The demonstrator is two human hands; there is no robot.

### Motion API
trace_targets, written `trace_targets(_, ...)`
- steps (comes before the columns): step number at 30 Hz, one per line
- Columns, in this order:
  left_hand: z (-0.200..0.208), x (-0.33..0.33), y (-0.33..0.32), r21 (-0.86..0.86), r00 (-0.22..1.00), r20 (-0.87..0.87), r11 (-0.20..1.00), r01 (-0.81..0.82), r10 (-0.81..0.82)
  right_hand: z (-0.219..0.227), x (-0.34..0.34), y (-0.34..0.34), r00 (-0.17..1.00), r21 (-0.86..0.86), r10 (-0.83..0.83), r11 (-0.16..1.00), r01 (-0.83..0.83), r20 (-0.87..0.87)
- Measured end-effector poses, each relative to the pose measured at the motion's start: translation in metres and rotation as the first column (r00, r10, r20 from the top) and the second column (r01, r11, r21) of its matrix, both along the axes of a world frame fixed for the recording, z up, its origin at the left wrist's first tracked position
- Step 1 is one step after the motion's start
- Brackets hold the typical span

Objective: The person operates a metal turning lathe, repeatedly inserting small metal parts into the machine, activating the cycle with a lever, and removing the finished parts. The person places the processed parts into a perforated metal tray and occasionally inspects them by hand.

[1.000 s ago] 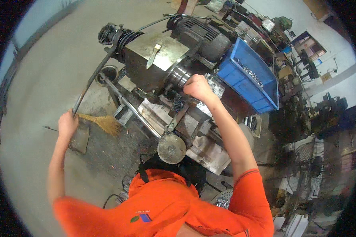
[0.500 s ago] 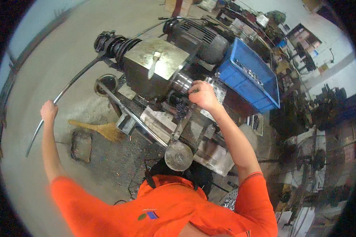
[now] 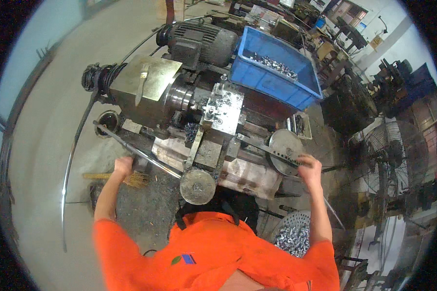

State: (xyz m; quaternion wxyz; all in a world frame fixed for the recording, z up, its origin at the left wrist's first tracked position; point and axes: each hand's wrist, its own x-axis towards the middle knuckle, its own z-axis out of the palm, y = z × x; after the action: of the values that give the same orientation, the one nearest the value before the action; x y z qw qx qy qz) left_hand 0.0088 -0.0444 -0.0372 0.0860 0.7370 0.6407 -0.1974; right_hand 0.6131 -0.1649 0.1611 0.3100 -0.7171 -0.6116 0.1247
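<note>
My left hand (image 3: 124,166) is loosely closed above the straw broom (image 3: 137,179), with nothing visible in it. Just to its right slants a steel lever bar (image 3: 153,159), apart from the fingers. Farther left, the long curved rod (image 3: 71,160) hangs from the end of the lathe-like machine, away from my hand. My right hand (image 3: 310,169) has its fingers curled at the outer end of a flat bar with a row of holes (image 3: 269,148). That bar crosses a round metal disc (image 3: 285,145). The shiny chuck (image 3: 180,98) and bright tool block (image 3: 224,110) stand uncovered.
A blue crate (image 3: 277,87) of small metal parts stands behind the machine. A paint brush (image 3: 142,85) lies on the headstock cover. Another round disc (image 3: 197,186) sits near my waist. A perforated basket (image 3: 279,223) of metal parts is low right; a large fan (image 3: 391,155) stands beyond.
My left hand has let go of the long rod and moved right; the rod has swung downward. My right hand has left the chuck area for the holed bar. The view has shifted.
</note>
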Motion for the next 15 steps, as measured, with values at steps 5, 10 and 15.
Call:
trace_targets(5, -0.013, -0.023, 0.02, 0.08, 0.98, -0.158, 0.987, 0.136, -0.122, -0.039, 0.08, -0.066, 0.952, -0.008, -0.191, 0.98, 0.198, 0.239)
trace_targets(10, 0.009, -0.051, 0.016, 0.245, 0.868, 0.449, 0.905, -0.347, 0.212, -0.106, 0.184, -0.152, 0.766, -0.318, -0.369, 0.75, 0.58, 0.527)
trace_targets(15, 0.06, -0.039, 0.02, -0.097, 0.102, 0.966, 0.697, -0.711, 0.238, -0.143, 0.213, -0.189, 0.622, -0.358, -0.425, 0.55, 0.755, 0.658)
